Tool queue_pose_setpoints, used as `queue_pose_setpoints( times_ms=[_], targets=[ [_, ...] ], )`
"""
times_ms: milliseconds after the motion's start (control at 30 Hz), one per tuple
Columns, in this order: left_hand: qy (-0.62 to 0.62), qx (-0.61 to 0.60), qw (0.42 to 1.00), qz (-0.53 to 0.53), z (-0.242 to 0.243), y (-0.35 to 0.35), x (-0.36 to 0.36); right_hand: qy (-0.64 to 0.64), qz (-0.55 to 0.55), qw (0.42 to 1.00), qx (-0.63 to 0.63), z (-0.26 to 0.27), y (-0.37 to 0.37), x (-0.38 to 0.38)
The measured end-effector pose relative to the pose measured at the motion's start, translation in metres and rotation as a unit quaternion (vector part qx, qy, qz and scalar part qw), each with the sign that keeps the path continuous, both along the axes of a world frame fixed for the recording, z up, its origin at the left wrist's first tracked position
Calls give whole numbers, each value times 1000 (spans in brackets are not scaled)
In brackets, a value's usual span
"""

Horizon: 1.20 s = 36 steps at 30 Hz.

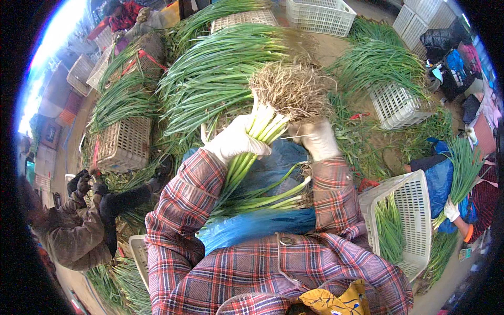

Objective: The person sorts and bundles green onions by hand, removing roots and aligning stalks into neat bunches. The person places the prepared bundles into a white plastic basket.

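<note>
My left hand (pixel 238 138), in a white glove, is closed around a bunch of green onions (pixel 271 124) by its pale stems, just below the mass of brown roots (pixel 293 90). To the right of the stems is my right hand (pixel 317 138), gloved and blurred, with its fingers drawn in near the roots. A thin pale strand (pixel 291 137) runs between the stems and these fingers; how it is held cannot be told. Several loose green onions (pixel 275 202) lie below on blue plastic sheeting (pixel 260 224) over my lap.
A large heap of green onions (pixel 220 67) lies ahead. A white plastic crate (pixel 417 220) holding onions stands at the right, near a co-worker's gloved hand (pixel 451 210). At the left are an onion-topped crate (pixel 126 145) and another seated person (pixel 75 240). Onion leaves litter the floor.
</note>
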<state>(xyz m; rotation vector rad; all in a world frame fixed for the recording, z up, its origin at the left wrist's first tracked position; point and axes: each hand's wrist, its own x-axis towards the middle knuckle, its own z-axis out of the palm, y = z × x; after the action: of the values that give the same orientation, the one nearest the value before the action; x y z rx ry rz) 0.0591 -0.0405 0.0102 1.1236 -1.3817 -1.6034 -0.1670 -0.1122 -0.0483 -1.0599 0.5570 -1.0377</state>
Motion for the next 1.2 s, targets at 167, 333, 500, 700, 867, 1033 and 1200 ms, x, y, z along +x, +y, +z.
queue_pose_setpoints(
  times_ms=[167,333,500,700,867,1033,1200],
  targets=[
    [-55,-9,998,6,-25,-7,-24,8,-41,992,-123,38,9,-29],
    [-383,-46,922,-8,0,13,-70,164,-98,974,-118,21,-11,-37],
    [-448,-68,887,-93,-24,15,-77,392,76,869,-291,54,12,-55],
    [-488,-137,835,-215,-27,41,-108,564,206,681,-419,46,-13,-52],
    [-308,-134,939,-75,16,49,-68,272,260,920,-107,22,-8,-82],
    [-120,-23,993,-3,21,18,-40,497,123,821,-252,-29,-17,-85],
    [-58,-72,993,75,-14,-18,-34,342,261,703,-566,52,61,-22]
  ],
)
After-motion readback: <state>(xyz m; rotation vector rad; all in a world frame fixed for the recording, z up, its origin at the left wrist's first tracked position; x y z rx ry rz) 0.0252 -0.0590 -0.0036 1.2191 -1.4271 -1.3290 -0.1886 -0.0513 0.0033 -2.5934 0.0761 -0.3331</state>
